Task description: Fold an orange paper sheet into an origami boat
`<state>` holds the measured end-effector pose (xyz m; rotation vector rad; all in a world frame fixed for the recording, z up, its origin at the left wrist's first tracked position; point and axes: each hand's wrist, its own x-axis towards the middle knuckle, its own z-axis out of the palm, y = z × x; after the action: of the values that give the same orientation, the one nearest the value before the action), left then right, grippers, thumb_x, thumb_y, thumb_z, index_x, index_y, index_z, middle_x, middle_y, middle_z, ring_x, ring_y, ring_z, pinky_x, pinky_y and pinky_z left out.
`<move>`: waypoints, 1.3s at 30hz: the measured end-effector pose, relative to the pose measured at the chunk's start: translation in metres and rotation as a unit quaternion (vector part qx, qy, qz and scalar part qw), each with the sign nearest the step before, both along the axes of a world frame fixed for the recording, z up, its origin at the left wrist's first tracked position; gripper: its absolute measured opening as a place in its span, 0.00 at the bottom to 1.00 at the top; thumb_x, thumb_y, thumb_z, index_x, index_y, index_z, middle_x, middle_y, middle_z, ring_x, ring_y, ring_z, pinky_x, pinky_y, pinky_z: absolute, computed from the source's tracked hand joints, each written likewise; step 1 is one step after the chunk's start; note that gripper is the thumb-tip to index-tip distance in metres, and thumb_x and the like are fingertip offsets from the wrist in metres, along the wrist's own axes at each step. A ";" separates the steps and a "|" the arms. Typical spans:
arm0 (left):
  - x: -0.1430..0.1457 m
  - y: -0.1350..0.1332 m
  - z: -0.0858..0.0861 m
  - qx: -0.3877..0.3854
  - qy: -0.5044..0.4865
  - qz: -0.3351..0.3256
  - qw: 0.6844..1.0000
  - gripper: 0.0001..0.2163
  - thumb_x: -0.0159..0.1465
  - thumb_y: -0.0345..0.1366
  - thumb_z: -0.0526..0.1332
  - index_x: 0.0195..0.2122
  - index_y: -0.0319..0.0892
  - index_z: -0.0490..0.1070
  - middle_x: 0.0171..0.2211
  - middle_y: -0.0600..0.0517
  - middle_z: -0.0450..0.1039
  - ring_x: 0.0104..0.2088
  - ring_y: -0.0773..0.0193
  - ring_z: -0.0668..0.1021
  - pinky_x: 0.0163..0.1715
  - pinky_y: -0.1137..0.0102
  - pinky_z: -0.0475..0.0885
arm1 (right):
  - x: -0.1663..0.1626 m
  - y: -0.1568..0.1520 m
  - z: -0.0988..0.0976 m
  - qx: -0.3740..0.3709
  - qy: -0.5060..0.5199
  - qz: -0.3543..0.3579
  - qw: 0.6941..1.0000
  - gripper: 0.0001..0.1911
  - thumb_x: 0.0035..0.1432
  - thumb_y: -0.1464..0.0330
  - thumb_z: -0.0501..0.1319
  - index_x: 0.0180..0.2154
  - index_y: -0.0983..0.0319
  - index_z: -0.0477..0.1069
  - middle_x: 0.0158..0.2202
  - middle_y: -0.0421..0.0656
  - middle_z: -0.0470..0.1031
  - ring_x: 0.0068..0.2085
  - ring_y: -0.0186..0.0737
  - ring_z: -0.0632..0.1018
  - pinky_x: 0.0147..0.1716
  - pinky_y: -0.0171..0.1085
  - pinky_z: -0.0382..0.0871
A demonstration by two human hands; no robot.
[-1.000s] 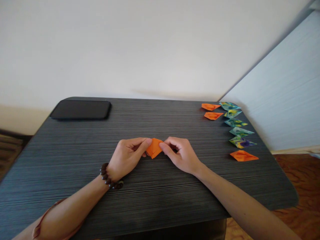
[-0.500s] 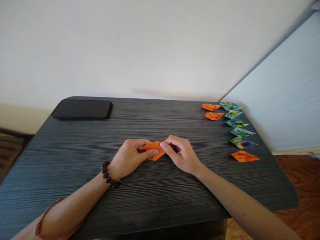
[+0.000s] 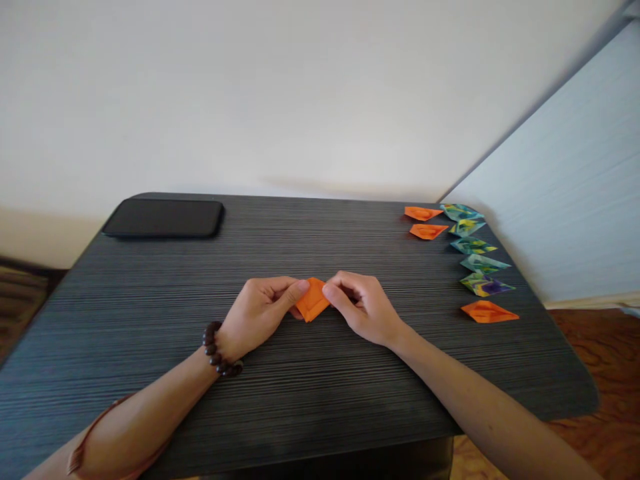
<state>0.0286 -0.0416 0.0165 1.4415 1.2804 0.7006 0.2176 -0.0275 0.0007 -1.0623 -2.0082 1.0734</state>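
A small piece of folded orange paper [image 3: 313, 301] is held between my two hands above the middle of the table. My left hand [image 3: 267, 303] pinches its left side, thumb on top near the upper corner. At the right side, my right hand [image 3: 361, 307] grips the paper between thumb and bent fingers. The paper has a diamond-like outline with its lower point toward me, and crease lines show on its face. The fingers behind it are mostly hidden.
Several folded paper boats, orange ones [image 3: 490, 312] and patterned ones [image 3: 486, 285], lie along the right of the dark table [image 3: 300, 407]. A black phone [image 3: 165, 219] rests at the back left. Behind stands a white wall [image 3: 300, 93].
My left thumb has slid up from the middle of the orange paper to its upper left edge, uncovering more of its face. My right hand has barely moved.
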 end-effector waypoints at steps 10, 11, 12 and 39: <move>-0.003 0.003 -0.009 -0.095 -0.112 -0.014 0.989 0.14 0.53 0.38 0.66 0.39 0.39 0.71 0.35 0.51 0.78 0.36 0.63 0.79 0.41 0.68 0.73 | -0.001 0.000 -0.004 0.019 -0.017 -0.017 1.000 0.15 0.62 0.62 0.52 0.27 0.63 0.68 0.23 0.38 0.67 0.23 0.29 0.66 0.24 0.31 0.58; -0.002 0.003 -0.009 -0.090 -0.110 -0.013 0.990 0.13 0.53 0.38 0.66 0.38 0.39 0.71 0.34 0.51 0.78 0.35 0.63 0.79 0.40 0.68 0.74 | -0.001 0.000 -0.004 0.024 -0.016 -0.017 0.999 0.15 0.62 0.62 0.52 0.27 0.63 0.68 0.23 0.38 0.67 0.23 0.29 0.65 0.25 0.32 0.58; -0.002 0.003 -0.009 -0.082 -0.105 -0.012 0.991 0.12 0.54 0.38 0.66 0.37 0.39 0.71 0.34 0.51 0.78 0.34 0.64 0.79 0.40 0.68 0.74 | -0.002 0.000 -0.004 0.029 -0.016 -0.016 0.999 0.15 0.62 0.62 0.52 0.27 0.63 0.68 0.23 0.38 0.67 0.23 0.29 0.66 0.25 0.32 0.58; -0.024 0.015 -0.025 0.431 0.261 -0.205 0.839 0.09 0.63 0.35 0.56 0.41 0.42 0.73 0.42 0.48 0.73 0.42 0.60 0.72 0.45 0.64 0.68 | 0.029 0.021 -0.011 0.202 -0.136 0.112 0.963 0.14 0.58 0.61 0.58 0.44 0.58 0.73 0.39 0.45 0.71 0.40 0.40 0.71 0.42 0.42 0.68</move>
<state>0.0047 -0.0262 -0.0087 2.7043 0.9902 0.6287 0.2470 -0.0068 -0.0106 -0.8105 -2.4798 0.5981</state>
